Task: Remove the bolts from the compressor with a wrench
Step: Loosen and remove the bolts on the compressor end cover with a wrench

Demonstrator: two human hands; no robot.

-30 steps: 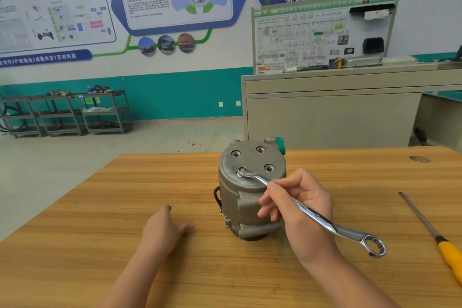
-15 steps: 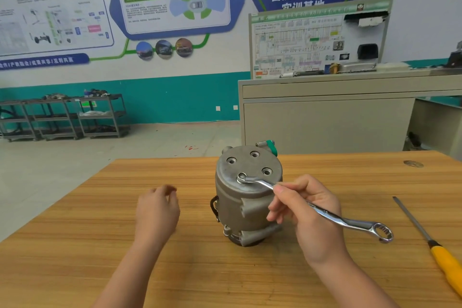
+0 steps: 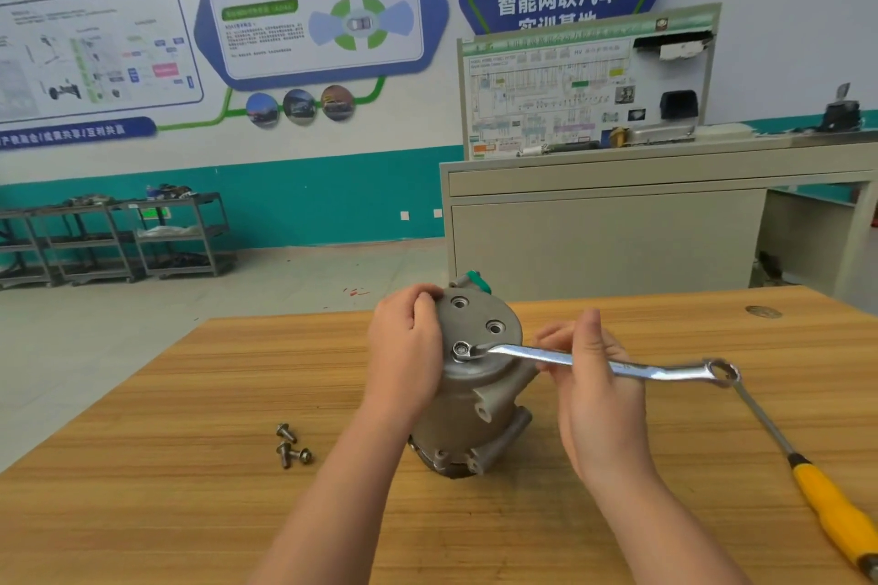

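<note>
Compressor (image 3: 475, 394) stands on end near the middle of the wooden table (image 3: 190, 513), tilted a little toward the right. The left hand (image 3: 404, 347) grips its upper left edge, fingers curled over the rim. The right hand (image 3: 594, 385) holds the wrench (image 3: 594, 363) by its shaft, fingers wrapped round it and thumb raised. The wrench's ring end sits on a bolt (image 3: 461, 351) in the top face. Three loose bolts (image 3: 292, 447) lie together on the table to the left. A yellow-handled screwdriver (image 3: 807, 480) lies at the right.
</note>
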